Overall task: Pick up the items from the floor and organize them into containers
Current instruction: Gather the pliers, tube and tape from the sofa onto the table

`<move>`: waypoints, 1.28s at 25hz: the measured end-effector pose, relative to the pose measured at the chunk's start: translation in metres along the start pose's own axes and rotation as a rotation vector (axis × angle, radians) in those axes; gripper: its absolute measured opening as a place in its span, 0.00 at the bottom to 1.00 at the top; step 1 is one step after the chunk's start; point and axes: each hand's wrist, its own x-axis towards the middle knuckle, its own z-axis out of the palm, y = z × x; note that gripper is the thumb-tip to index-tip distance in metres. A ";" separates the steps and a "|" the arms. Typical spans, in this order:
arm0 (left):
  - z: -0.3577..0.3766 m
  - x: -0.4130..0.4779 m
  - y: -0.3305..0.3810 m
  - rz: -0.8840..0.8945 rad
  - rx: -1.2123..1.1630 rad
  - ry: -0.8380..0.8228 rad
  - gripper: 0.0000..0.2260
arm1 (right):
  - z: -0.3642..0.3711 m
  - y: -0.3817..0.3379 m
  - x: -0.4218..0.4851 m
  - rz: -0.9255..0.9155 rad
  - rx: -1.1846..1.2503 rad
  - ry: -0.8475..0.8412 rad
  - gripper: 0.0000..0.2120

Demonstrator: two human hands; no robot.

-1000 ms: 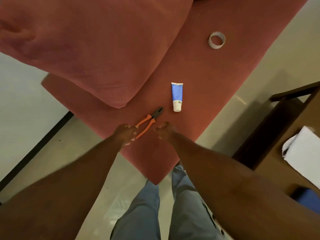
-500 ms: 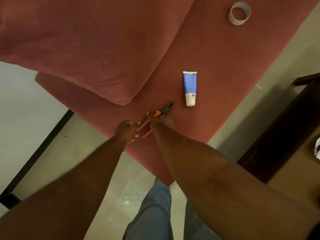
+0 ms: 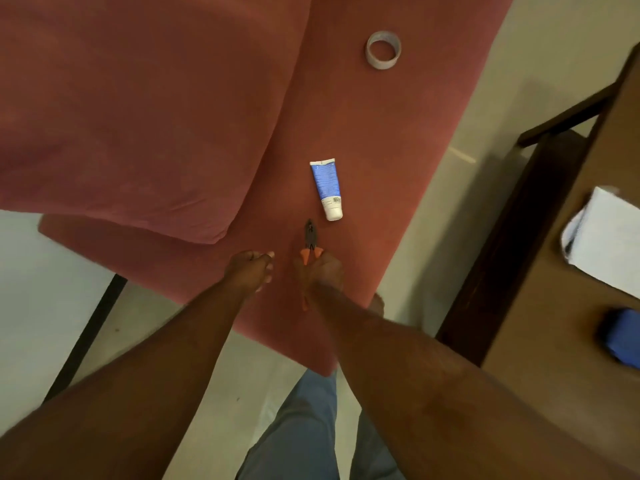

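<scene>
Since the earlier frame the pliers (image 3: pixel 310 242) have swung nose-up at centre frame, handles now gripped in the right hand (image 3: pixel 320 271). The left hand (image 3: pixel 251 271), loosely curled, holds nothing. Lift straight, clearing the tube (image 3: pixel 327 188) just above.

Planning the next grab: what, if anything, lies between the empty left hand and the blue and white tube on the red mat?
Nothing visible blocks it. The left hand has bare red mat up to the blue and white tube; the orange-handled pliers in the right hand sit just right of that line.
</scene>
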 end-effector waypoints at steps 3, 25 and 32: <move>0.040 -0.021 0.023 0.062 0.105 -0.042 0.12 | -0.050 0.023 -0.005 0.010 0.077 0.090 0.14; 0.531 -0.242 -0.057 0.120 0.562 -0.298 0.07 | -0.486 0.433 0.045 -0.180 -0.126 0.162 0.25; 0.631 -0.253 -0.094 0.084 0.668 -0.372 0.07 | -0.557 0.517 0.083 -0.341 -0.489 0.131 0.15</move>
